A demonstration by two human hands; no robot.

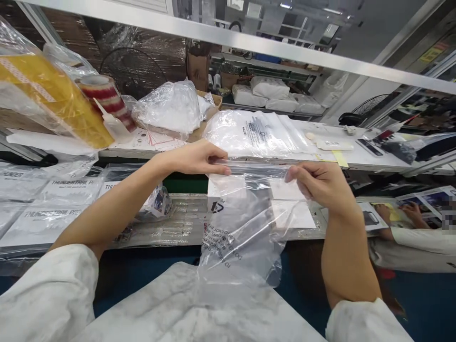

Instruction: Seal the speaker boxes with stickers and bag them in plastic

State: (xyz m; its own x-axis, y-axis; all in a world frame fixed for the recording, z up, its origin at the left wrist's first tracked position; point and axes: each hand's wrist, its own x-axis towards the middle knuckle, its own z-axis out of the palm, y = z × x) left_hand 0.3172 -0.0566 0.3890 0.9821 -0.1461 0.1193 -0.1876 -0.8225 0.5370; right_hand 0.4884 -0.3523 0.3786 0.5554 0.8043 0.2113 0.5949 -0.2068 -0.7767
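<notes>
A clear plastic bag (235,237) with printed warning text hangs in front of me, its upper edge stretched between my two hands. My left hand (199,159) pinches one corner between thumb and fingers. At the other corner, my right hand (317,183) grips the edge with curled fingers. The bag looks flat, and I see nothing inside it. Through and beside it show white papers or cards (294,213) lying on the work surface behind.
Bagged printed packs (50,209) lie at left. The shelf ahead holds a stack of plastic bags (256,130), a tape roll (107,97), a squeeze bottle (116,126) and a phone (370,147). A metal bar (228,33) crosses above. Another person's hands (409,213) are at right.
</notes>
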